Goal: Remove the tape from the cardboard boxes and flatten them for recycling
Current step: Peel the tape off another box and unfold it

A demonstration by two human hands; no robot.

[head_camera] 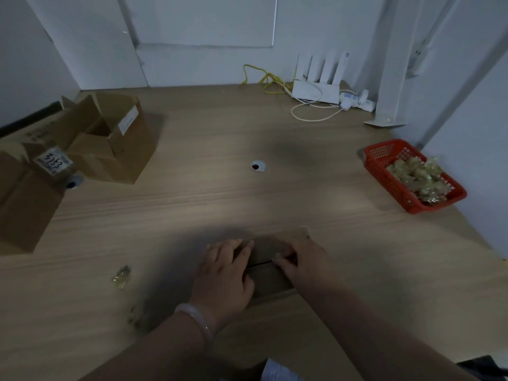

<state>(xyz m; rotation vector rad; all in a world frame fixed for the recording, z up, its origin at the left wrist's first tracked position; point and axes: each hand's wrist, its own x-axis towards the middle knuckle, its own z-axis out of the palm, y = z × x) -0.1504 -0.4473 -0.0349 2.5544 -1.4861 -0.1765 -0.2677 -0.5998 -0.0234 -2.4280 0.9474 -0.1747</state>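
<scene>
Fingertips of the right hand (299, 259) bunch at the seam of the box (270, 283), lower centre of frame; whether that grip holds tape I cannot tell. Left hand (225, 273) lies flat on it, fingers straight. Cardboard looks light and stiff; peel tape from an end.

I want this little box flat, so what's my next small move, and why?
Probably pull your right hand along the seam to lift any tape, with the left hand pressing the small box steady. The right fingertips sit at the seam, and the box is not yet flattened.
</scene>
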